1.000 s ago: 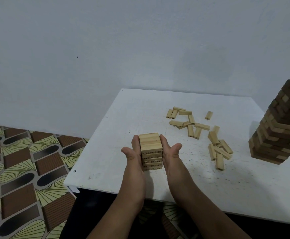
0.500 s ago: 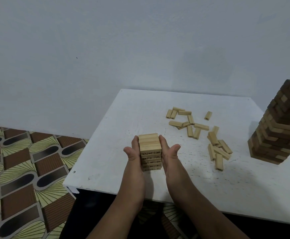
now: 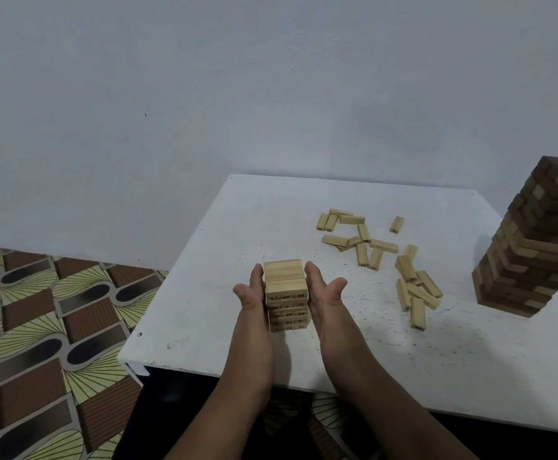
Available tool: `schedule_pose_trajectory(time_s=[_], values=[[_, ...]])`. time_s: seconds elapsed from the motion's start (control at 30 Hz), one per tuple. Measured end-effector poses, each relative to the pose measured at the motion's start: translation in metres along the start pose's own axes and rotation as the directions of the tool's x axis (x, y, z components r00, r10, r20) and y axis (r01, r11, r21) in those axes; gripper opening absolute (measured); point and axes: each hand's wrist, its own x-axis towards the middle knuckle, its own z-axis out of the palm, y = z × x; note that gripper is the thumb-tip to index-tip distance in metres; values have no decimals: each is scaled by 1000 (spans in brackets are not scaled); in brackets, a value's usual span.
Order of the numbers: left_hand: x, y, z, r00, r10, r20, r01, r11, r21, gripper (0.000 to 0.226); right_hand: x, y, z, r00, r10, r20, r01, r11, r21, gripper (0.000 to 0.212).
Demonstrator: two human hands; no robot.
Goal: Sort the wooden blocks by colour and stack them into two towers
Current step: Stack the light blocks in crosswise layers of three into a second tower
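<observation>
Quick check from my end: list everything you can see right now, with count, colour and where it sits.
light tower: one, pale wood, near front edge of table, between the hands
loose blocks: about twenty, pale wood, scattered mid-table, right of the light tower
mixed tower: one, dark brown with some pale blocks, tall, far right of table
table: one, white, speckled
floor: brown, yellow and black pattern, left
wall: pale grey, behind
left hand: flat against tower's left side
right hand: flat against tower's right side

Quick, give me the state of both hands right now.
Left hand: open, straight fingers pressed flat against the left side of the light block tower.
Right hand: open, pressed flat against its right side.
</observation>
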Motion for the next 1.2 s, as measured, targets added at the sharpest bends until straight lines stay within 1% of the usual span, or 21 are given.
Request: schedule_pose_trajectory(time_s=[0.07,0.1,0.13,0.2,0.23,0.27,0.37,0.43,0.57,0.63,0.7,0.73,0.8,0.87,0.9,1.0,1.07,1.13,1.2], values=[[0,0,-2,1000,-9,-17,9,1000,5,86,-1,-2,-4,1000,-6,-24,5,999,-43,44],[0,1,-3,1000,-18,-25,18,1000,13,85,-2,-4,-6,999,5,-37,-7,999,-45,45],[1,3,-4,999,-24,-35,25,1000,18,83,-2,-6,-9,999,13,-49,-14,999,-40,54],[6,10,-7,997,-46,-64,46,999,7,74,0,-12,-17,996,-15,-87,9,998,-67,85],[10,15,-9,995,-57,-81,57,998,1,70,0,-16,-22,994,-36,-106,27,996,-89,94],[13,21,-11,994,-53,-95,54,999,6,66,1,-20,-26,991,-63,-119,51,993,-105,94],[28,41,-17,995,-20,-95,28,996,82,63,5,-34,-36,978,-138,-155,116,983,-141,81],[41,54,-20,997,0,-77,14,985,175,58,14,-44,-41,966,-165,-199,130,975,-177,70],[74,81,-19,999,37,-31,-23,929,370,37,42,-64,-55,949,-186,-256,104,947,-303,31],[95,90,-14,999,42,20,-47,874,484,24,62,-67,-69,945,-224,-237,114,907,-405,19],[118,91,-6,995,34,93,-84,791,606,16,85,-65,-83,944,-249,-217,102,845,-526,18],[130,89,-1,991,29,133,-111,739,664,13,97,-63,-91,942,-256,-215,93,818,-567,19],[153,80,10,976,10,219,-181,603,777,10,118,-56,-105,946,-238,-218,63,799,-598,23],[176,70,22,952,-30,303,-260,441,859,19,138,-49,-118,957,-200,-209,19,764,-645,29],[184,65,27,942,-51,332,-289,381,878,25,145,-47,-123,963,-182,-200,-1,737,-676,33],[215,52,44,927,-87,365,-333,260,907,40,169,-43,-135,972,-141,-189,-59,629,-775,44],[233,44,55,931,-91,353,-329,209,921,47,185,-39,-139,978,-134,-162,-67,535,-842,54],[246,37,66,941,-76,330,-308,217,926,42,201,-33,-141,985,-116,-125,-58,462,-885,61],[255,33,74,946,-58,318,-299,214,930,34,214,-28,-142,990,-100,-101,-50,424,-904,57]])
